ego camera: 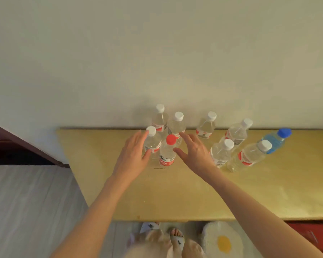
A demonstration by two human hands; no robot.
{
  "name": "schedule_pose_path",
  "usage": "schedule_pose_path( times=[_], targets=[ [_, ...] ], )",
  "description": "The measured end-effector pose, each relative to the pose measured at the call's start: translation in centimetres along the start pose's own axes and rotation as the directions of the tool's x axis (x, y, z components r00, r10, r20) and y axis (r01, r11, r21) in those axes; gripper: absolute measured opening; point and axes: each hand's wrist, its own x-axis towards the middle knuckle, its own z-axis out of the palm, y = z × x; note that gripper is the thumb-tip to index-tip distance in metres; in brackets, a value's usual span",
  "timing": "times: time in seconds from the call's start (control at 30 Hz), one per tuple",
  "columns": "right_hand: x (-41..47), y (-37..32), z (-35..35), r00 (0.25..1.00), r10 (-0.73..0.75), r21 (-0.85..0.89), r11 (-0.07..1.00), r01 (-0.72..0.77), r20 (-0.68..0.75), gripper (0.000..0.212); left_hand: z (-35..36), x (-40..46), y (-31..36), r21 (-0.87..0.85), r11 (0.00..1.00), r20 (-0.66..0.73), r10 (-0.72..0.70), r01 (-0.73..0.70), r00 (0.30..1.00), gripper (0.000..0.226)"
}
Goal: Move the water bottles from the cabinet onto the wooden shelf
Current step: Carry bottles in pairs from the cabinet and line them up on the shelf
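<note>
Nine bottles (167, 151) between open hands (132, 155)

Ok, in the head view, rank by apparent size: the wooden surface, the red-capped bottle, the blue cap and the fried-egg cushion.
1. Wooden surface, by far the largest.
2. Fried-egg cushion, though its lower part is cut off by the frame and an arm.
3. Red-capped bottle.
4. Blue cap, the smallest.
</note>
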Motion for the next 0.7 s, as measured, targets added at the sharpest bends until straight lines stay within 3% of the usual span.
schedule_pose_path(
  times=[0.3, 0.47, 0.7],
  targets=[
    [3.9, -0.5, 2.1, 0.986, 0.005, -0.034, 0.999, 0.0, 0.164, 0.042, 1.8, 7.8, -2.8, 0.004, 0.975, 0.238, 0.215, -0.223, 0.947, 0.047],
    [3.3, -1.4, 2.4, 0.997, 0.012, -0.049, 0.999, -0.008, 0.073, 0.024, 1.1, 8.9, -3.9, -0.025, 0.944, 0.274, 0.324, -0.33, 0.906, 0.041],
    [-3.9, -0.9, 2.0, 0.935, 0.316, 0.082, 0.948, -0.307, -0.159, 0.029, 2.0, 7.1, -2.9, -0.112, 0.874, 0.392, 0.476, -0.473, 0.787, 0.032]
  ],
)
